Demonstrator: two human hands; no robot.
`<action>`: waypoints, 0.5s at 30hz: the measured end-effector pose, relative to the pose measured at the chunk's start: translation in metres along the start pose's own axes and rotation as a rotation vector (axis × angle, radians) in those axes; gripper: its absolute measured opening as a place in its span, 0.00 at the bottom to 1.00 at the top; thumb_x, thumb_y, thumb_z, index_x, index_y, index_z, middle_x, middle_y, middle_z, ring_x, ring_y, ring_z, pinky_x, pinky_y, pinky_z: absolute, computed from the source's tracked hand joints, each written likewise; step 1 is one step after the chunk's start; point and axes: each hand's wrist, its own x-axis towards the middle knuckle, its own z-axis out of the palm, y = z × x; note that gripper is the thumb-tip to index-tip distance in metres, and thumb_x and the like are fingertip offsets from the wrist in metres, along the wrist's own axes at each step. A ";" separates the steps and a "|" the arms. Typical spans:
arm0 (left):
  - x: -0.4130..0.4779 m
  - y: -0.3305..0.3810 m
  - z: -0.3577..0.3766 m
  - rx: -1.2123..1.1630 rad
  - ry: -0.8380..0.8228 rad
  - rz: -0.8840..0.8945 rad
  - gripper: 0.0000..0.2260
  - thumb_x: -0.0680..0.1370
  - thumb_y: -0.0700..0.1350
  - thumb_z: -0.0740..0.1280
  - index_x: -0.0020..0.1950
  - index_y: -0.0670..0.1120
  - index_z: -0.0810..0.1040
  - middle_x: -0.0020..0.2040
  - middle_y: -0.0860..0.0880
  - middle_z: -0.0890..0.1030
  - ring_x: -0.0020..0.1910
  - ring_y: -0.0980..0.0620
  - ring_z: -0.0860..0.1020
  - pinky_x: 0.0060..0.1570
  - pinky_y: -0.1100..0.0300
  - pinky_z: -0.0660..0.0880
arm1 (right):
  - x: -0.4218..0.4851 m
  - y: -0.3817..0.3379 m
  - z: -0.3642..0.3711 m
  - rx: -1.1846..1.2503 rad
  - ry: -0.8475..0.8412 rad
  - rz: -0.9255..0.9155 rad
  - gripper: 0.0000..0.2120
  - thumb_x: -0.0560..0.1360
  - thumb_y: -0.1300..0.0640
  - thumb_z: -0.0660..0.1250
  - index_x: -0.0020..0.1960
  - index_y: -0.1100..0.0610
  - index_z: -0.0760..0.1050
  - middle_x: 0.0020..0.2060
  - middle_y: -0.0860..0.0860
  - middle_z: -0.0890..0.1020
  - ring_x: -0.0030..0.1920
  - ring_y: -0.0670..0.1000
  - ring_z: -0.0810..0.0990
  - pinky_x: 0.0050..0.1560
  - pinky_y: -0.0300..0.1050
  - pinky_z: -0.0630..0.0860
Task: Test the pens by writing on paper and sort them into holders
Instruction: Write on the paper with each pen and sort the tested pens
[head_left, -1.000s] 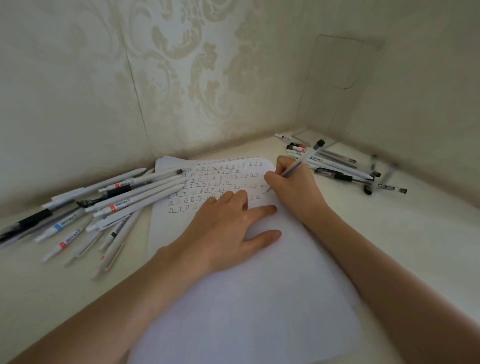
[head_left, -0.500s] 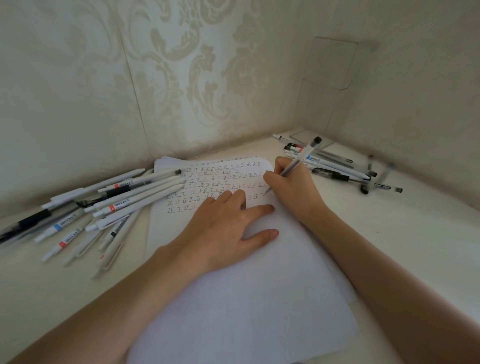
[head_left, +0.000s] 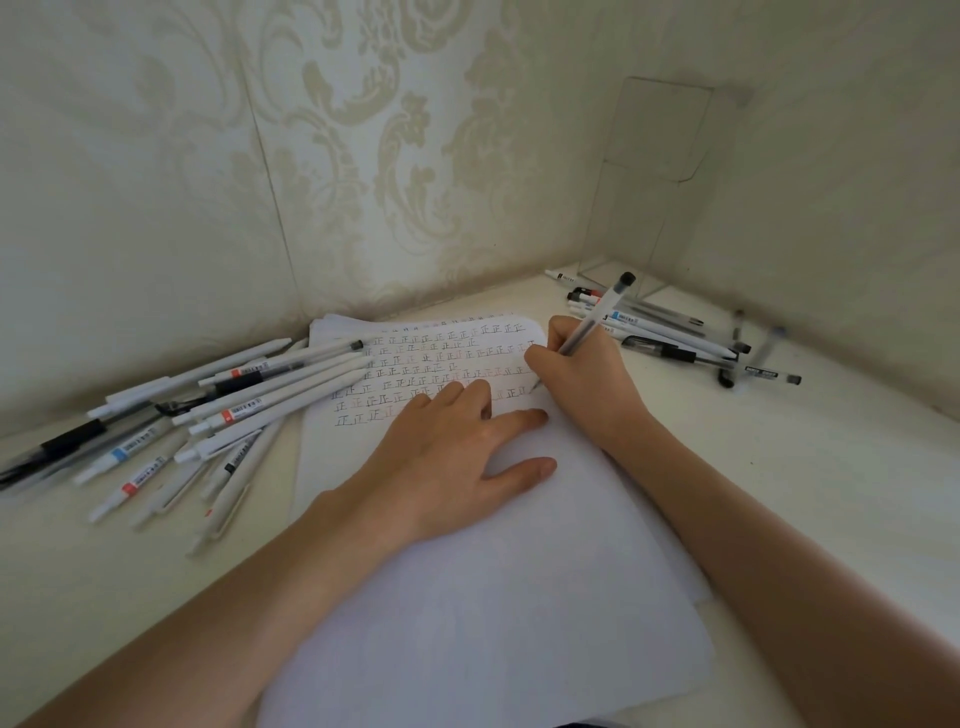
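Hardly anything has shifted since the earlier views: the right hand (head_left: 582, 374) sits at the same spot on the right end of the written rows, and only the pen (head_left: 597, 317) it grips has tipped a touch more upright. Its fingers are curled round the clear barrel in a writing hold, the tip down on the paper (head_left: 493, 597) at the end of a row of small marks (head_left: 431, 364). The left hand (head_left: 457, 457) lies flat with its fingers spread, pressing the sheet to the table (head_left: 831, 493) and holding nothing. The pen's long axis runs from the tip, low and toward the person's left, up to the dark cap at the far right, so the cap already points at the scattered pens on the right (head_left: 665, 343), which lie just beyond the writing hand near the corner. The bigger heap of white pens (head_left: 260, 395) lies on the far side of the sheet, beside the left hand, some tips resting on the paper's edge. I judge this to be mid-test, with the sorting of this pen yet to come; the right hand is the nearer one for the right-side group. A clear panel (head_left: 654, 208) stands in the corner, but whether it is a holder cannot be told.
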 end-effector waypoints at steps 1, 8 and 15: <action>0.000 -0.001 0.001 -0.004 -0.003 0.003 0.25 0.74 0.67 0.48 0.70 0.64 0.60 0.47 0.54 0.63 0.47 0.56 0.61 0.48 0.60 0.62 | 0.000 0.000 0.000 -0.003 0.007 0.003 0.17 0.70 0.65 0.63 0.30 0.55 0.58 0.24 0.48 0.61 0.22 0.43 0.60 0.23 0.33 0.58; 0.000 -0.008 -0.001 -0.553 0.065 -0.120 0.08 0.79 0.42 0.55 0.57 0.49 0.59 0.39 0.52 0.69 0.38 0.54 0.67 0.37 0.63 0.62 | -0.001 -0.004 -0.011 0.454 0.083 0.046 0.18 0.75 0.50 0.68 0.33 0.55 0.64 0.21 0.51 0.65 0.21 0.48 0.61 0.22 0.38 0.59; 0.002 -0.023 -0.003 -0.677 0.171 -0.191 0.04 0.81 0.43 0.56 0.54 0.47 0.62 0.48 0.53 0.80 0.45 0.57 0.77 0.47 0.68 0.70 | -0.006 -0.019 -0.011 0.762 -0.134 0.095 0.19 0.80 0.49 0.57 0.38 0.60 0.73 0.24 0.57 0.78 0.23 0.50 0.70 0.24 0.38 0.64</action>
